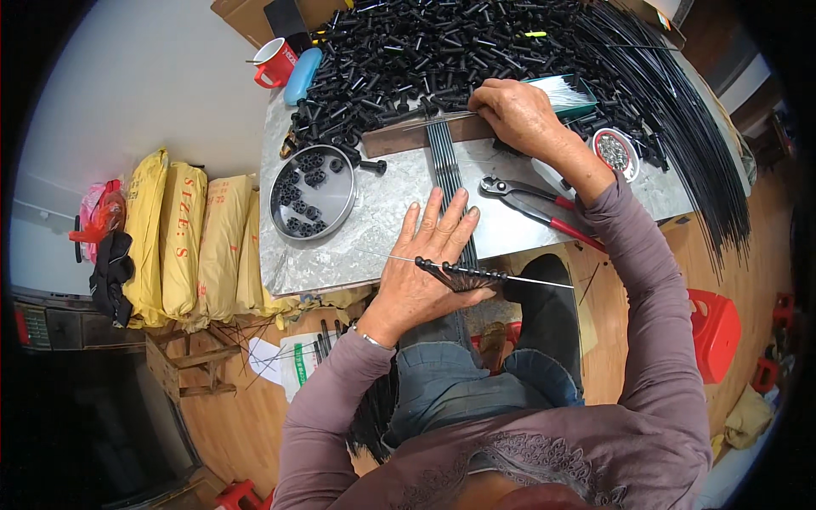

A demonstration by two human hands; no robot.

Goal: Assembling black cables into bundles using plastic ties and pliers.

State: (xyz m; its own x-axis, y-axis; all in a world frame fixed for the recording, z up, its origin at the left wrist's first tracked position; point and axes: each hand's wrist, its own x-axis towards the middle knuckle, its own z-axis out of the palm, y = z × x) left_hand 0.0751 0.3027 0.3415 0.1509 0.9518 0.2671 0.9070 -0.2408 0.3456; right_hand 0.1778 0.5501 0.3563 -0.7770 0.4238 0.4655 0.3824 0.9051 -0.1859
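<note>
Several dark rods (443,151) run under the left hand (416,270), fingers (454,208) slightly spread, right hand (523,116) curled at brown bar (398,139), can't tell what its fingers pinch, pliers (507,189) right of left fingers.

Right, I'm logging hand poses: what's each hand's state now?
Left hand: open, fingers extended over the dark rods.
Right hand: fingers curled by the brown strip; grip can't be told.

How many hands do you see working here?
2. The left hand is over the bunch of rods, fingers stretched out. The right hand is by the wooden bar, farther up the table. No other hands show.
</note>
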